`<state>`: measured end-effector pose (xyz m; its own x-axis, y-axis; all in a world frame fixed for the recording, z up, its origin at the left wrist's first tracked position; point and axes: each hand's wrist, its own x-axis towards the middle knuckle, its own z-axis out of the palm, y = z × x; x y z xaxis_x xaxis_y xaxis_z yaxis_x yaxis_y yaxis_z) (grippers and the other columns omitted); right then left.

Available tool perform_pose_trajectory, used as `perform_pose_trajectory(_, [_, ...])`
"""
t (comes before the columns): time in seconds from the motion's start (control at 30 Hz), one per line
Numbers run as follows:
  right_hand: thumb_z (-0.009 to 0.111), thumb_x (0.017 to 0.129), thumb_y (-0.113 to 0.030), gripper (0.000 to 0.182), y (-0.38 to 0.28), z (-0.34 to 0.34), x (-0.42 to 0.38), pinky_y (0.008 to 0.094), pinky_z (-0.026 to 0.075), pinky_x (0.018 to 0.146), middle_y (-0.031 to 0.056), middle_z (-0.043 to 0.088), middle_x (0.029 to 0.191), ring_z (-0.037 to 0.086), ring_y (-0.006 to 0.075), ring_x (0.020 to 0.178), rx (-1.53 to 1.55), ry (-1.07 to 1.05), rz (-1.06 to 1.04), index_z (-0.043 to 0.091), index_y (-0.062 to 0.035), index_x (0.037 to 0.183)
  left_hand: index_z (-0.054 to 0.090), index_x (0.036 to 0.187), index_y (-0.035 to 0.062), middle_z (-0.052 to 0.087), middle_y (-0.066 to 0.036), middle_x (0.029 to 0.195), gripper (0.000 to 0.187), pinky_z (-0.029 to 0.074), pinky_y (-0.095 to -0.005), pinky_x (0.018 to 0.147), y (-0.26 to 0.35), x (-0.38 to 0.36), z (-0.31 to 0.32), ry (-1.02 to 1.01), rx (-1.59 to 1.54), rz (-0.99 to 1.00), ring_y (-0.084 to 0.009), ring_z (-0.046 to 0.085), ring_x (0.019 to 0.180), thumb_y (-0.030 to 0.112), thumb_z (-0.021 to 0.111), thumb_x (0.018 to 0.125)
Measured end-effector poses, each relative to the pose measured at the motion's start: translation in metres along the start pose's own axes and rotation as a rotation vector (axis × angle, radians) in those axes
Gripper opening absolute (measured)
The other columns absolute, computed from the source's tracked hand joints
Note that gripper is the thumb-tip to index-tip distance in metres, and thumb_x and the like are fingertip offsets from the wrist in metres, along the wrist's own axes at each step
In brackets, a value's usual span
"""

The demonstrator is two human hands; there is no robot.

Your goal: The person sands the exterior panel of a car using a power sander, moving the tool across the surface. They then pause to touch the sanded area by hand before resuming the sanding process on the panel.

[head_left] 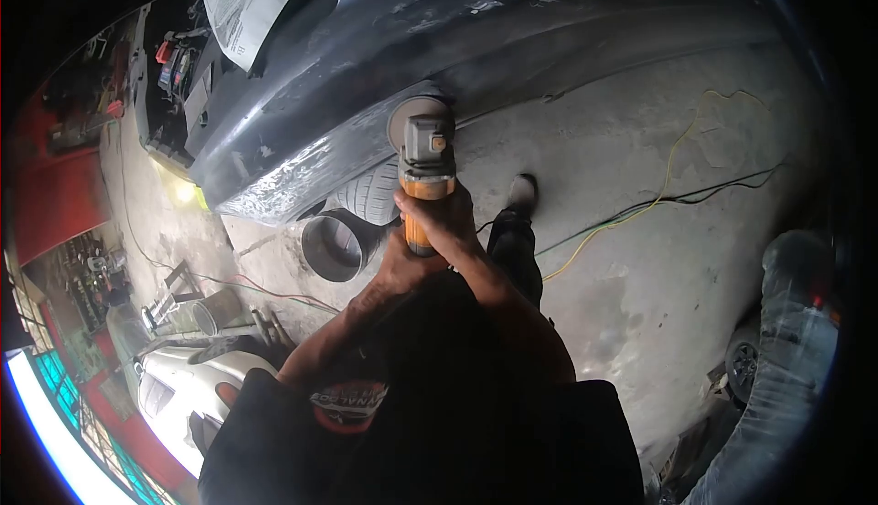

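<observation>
Both my hands are wrapped round an orange and grey angle grinder (428,144) in front of my chest. My right hand (448,220) closes over the orange body just behind the grey gear head. Lower down, my left hand (402,265) grips the rear end of the tool. A round, brownish disc (413,113) on the grinder's head overlaps the lower edge of a dark car body panel (347,102) in this view. Bare, shiny scuffed patches mark the panel by the wheel arch. Under it a tire (373,192) shows.
A metal bucket (335,245) stands on the concrete floor beside the tire. Yellow cable (666,180) and dark cables (631,210) run across the floor at right. A white car (178,386) is lower left; a plastic-covered shape (786,359) stands at right. Paper sheet (251,2) covers part of the car.
</observation>
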<state>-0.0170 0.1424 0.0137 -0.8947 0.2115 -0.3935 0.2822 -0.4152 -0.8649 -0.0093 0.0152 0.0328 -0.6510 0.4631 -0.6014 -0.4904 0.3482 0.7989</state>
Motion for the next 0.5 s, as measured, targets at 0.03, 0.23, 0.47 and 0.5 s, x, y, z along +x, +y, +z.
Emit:
perform_pose_trajectory(0.03, [0.082, 0.079, -0.027, 0.039, 0.0, 0.002, -0.004, 0.0357, 0.056, 0.074, 0.0112, 0.072, 0.09, 0.072, 0.0203, 0.082, 0.046, -0.005, 0.017, 0.067, 0.0009, 0.102, 0.062, 0.111, -0.005, 0.071, -0.011, 0.102, 0.045, 0.055, -0.0323, 0.086, -0.004, -0.004, 0.0, 0.033, 0.064, 0.038, -0.0183, 0.069, 0.095, 0.01, 0.083, 0.073])
perform_pose_trajectory(0.23, [0.082, 0.08, -0.027, 0.04, -0.007, -0.001, -0.001, 0.0369, 0.056, 0.075, 0.013, 0.072, 0.092, 0.072, 0.0233, 0.083, -0.076, 0.059, 0.042, 0.067, 0.0009, 0.104, 0.061, 0.113, -0.005, 0.07, -0.012, 0.103, 0.047, 0.056, -0.0333, 0.084, -0.005, 0.001, -0.003, -0.038, 0.009, -0.046, -0.0197, 0.069, 0.096, 0.009, 0.083, 0.073])
perform_pose_trajectory(0.47, [0.08, 0.082, -0.023, 0.035, -0.009, -0.001, 0.002, 0.0319, 0.055, 0.071, 0.0082, 0.07, 0.085, 0.069, 0.0158, 0.076, -0.093, 0.028, -0.006, 0.065, 0.0007, 0.103, 0.06, 0.114, -0.0043, 0.069, -0.011, 0.106, 0.05, 0.055, -0.0345, 0.086, 0.001, 0.007, -0.006, -0.043, 0.02, -0.084, -0.0193, 0.068, 0.098, 0.011, 0.084, 0.073])
perform_pose_trajectory(0.5, [0.08, 0.082, -0.023, 0.036, -0.011, 0.0, 0.001, 0.0322, 0.055, 0.071, 0.0084, 0.07, 0.086, 0.069, 0.0161, 0.077, -0.091, 0.024, -0.015, 0.065, 0.0008, 0.103, 0.06, 0.114, -0.0043, 0.069, -0.011, 0.106, 0.051, 0.055, -0.0347, 0.087, 0.002, 0.007, -0.007, -0.047, 0.013, -0.102, -0.0194, 0.068, 0.099, 0.011, 0.084, 0.072])
